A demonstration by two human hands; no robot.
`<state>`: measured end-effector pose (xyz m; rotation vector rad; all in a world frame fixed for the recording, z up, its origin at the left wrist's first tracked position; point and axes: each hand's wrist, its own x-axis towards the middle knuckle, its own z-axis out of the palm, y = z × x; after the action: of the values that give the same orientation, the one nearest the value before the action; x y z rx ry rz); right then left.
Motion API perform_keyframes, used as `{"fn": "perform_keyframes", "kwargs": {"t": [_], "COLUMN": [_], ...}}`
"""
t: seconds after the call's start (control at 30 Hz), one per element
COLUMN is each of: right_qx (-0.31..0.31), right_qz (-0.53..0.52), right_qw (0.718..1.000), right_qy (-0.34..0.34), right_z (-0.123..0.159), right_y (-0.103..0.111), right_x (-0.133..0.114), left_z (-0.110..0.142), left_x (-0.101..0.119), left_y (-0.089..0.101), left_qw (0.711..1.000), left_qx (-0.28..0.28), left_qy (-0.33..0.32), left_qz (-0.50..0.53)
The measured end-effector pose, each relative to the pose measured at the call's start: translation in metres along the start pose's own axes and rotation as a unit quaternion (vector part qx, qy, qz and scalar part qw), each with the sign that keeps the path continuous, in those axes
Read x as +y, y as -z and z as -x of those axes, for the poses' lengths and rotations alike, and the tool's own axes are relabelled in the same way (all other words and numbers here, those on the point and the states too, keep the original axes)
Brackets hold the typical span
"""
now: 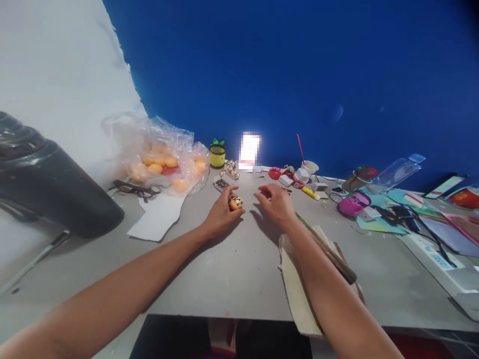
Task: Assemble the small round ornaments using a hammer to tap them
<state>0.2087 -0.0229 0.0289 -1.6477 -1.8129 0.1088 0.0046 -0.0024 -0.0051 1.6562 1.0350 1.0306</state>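
Note:
My left hand (221, 213) has its thumb and fingers around a small shiny orange-gold ball (236, 203) with dark marks, low over the grey table. To its right is my right hand (275, 203), fingers bent and a little apart, with nothing visible in them. Just beyond the left hand lies a small box (221, 184) with dark bits inside. Behind that box sits a cluster of shiny gold balls (230, 171). A beige cloth (299, 294) and a long stick-like tool (342, 269) lie under my right forearm.
A clear bag of orange fruit (160, 162), glasses (136, 188) and white paper (159, 217) are on the left, near a big dark cylinder (71, 189). Small boxes (301, 174), a white cup (310, 167), a pink pouch (354, 203) and a power strip (437, 259) crowd the right.

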Motion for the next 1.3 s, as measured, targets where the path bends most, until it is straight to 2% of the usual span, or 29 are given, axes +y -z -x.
{"fn": "perform_keyframes", "kwargs": {"t": [0.1,0.17,0.3,0.4,0.47,0.53,0.63,0.8,1.03,1.3], "right_qx": [-0.121,-0.145,-0.080,-0.043,-0.042,-0.043,-0.041,-0.043,-0.021,-0.039], "right_qz": [-0.113,-0.118,-0.119,-0.093,-0.090,-0.088,-0.050,0.019,0.009,-0.015], "right_qw": [0.986,0.982,0.989,0.994,0.994,0.994,0.996,0.994,0.992,0.991], "right_qy": [-0.001,0.002,0.023,0.030,0.035,0.040,0.055,0.103,0.121,0.127], "right_z": [0.008,0.013,0.016,0.015,0.015,0.016,0.018,0.018,0.018,0.015], "right_y": [-0.009,-0.014,-0.020,-0.020,-0.020,-0.020,-0.022,-0.026,-0.034,-0.034], "right_x": [-0.023,-0.031,-0.033,-0.029,-0.029,-0.029,-0.029,-0.026,-0.020,-0.015], "left_z": [0.001,0.003,0.004,0.001,-0.001,-0.001,0.000,0.000,-0.003,-0.007], "left_x": [-0.001,0.000,0.003,0.006,0.009,0.013,0.015,0.014,0.015,0.004], "left_y": [-0.001,-0.001,-0.001,0.000,0.002,0.003,0.003,0.003,0.005,0.006], "left_qw": [0.999,0.998,0.997,0.996,0.990,0.987,0.987,0.986,0.992,0.985], "left_qx": [-0.012,-0.016,-0.032,-0.038,-0.035,-0.044,-0.058,-0.045,-0.023,-0.094], "left_qy": [-0.028,-0.046,-0.064,-0.007,0.026,0.027,0.020,0.045,0.027,0.019], "left_qz": [-0.013,-0.038,-0.010,0.086,0.133,0.149,0.146,0.155,0.123,0.140]}}
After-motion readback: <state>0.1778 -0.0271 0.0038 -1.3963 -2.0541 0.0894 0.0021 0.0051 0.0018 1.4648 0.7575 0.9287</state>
